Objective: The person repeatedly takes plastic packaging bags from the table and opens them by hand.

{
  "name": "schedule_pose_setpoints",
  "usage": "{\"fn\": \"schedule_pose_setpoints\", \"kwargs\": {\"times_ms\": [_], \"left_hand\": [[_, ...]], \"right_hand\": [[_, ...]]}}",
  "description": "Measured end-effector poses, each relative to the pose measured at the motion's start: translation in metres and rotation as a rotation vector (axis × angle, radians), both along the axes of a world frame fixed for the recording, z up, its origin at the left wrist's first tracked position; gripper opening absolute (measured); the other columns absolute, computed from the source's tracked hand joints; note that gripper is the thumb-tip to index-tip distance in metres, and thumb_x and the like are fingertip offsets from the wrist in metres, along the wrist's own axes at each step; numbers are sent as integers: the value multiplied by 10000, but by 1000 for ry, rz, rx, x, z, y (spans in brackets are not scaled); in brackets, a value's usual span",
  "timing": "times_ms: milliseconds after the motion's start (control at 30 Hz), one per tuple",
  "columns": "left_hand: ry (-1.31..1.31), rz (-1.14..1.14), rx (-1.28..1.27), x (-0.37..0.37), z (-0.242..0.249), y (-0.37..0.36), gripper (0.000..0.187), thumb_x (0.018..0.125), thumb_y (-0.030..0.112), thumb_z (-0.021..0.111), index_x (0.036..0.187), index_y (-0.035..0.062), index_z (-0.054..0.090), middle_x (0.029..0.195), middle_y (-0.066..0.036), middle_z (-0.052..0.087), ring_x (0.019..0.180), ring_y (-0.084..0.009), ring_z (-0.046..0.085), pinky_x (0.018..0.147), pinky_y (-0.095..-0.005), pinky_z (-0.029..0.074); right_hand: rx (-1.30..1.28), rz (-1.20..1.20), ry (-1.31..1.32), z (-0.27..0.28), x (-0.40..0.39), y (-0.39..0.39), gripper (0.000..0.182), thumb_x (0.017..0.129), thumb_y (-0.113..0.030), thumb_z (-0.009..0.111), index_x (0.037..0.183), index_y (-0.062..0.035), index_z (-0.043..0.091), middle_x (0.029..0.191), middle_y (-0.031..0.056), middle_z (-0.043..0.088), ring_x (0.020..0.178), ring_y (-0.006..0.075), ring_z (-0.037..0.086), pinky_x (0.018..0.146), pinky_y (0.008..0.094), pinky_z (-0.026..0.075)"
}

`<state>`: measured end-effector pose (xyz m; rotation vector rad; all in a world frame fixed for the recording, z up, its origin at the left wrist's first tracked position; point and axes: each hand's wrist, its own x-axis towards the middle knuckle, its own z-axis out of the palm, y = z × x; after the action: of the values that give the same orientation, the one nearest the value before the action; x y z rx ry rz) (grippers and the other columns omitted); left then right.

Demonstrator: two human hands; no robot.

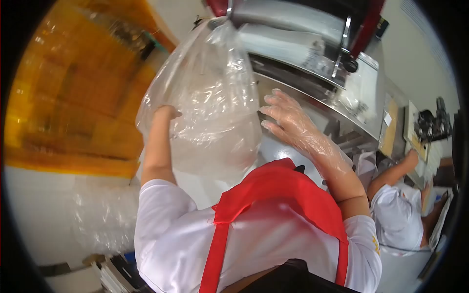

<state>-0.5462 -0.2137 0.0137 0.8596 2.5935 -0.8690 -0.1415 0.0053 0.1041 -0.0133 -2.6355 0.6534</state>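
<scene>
A large clear plastic bag [215, 88] hangs in front of me, wide and crinkled, its top gathered near the machine's left end. My left hand [167, 112], which looks bare, is at the bag's left side with its fingers bent against the film; part of them is hidden. On the other side, my right hand [286, 117] wears a thin transparent glove. Its fingers are spread and hold nothing, just right of the bag's edge.
A metal machine [312, 90] with red arms and stacked plastic film stands ahead. An orange translucent curtain [73, 97] hangs at left. Crumpled clear plastic [105, 215] lies below it. At far right, a co-worker [398, 215] in white reaches towards a bench near a black device [434, 124].
</scene>
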Motion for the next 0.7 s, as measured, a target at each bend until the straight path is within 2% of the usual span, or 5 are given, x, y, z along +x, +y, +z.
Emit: {"fn": "schedule_pose_setpoints", "kwargs": {"times_ms": [233, 333, 367, 433, 700], "left_hand": [[-110, -610, 707, 139, 160, 175, 295, 807, 265, 524, 946, 15, 595, 888, -197, 598, 843, -338, 570, 718, -404, 437], [-543, -917, 1180, 204, 154, 265, 372, 816, 258, 535, 1119, 42, 532, 1143, -142, 527, 1002, -300, 526, 831, -334, 417], [-307, -1156, 1306, 207, 125, 306, 402, 806, 247, 542, 1162, 64, 502, 1206, -131, 484, 1040, -313, 505, 888, -333, 391], [-28, -1198, 1225, 217, 84, 348, 365, 795, 233, 552, 1115, 60, 540, 1167, -140, 513, 1055, -322, 495, 916, -340, 375], [-825, -723, 1215, 221, 88, 354, 241, 751, 172, 616, 919, 0, 635, 1014, -116, 610, 935, -198, 570, 826, -289, 413]], "right_hand": [[-289, -280, 1, 19, 56, 5, 268, 768, -151, 587, 981, 11, 571, 1045, 182, 548, 1017, 340, 490, 869, 391, 390], [-337, -270, -23, 19, 66, -1, 254, 783, -160, 572, 963, 20, 573, 974, 185, 569, 935, 334, 526, 816, 379, 416], [-293, -240, -20, 18, 70, -2, 252, 789, -166, 566, 957, 22, 575, 943, 184, 574, 896, 333, 538, 788, 379, 427], [-273, -302, -46, 18, 83, -1, 262, 810, -191, 526, 979, 1, 576, 959, 159, 584, 879, 324, 547, 781, 386, 435], [-321, -553, -15, 13, 132, 3, 241, 813, -175, 521, 943, 22, 571, 895, 170, 579, 852, 339, 540, 736, 383, 434]]}}
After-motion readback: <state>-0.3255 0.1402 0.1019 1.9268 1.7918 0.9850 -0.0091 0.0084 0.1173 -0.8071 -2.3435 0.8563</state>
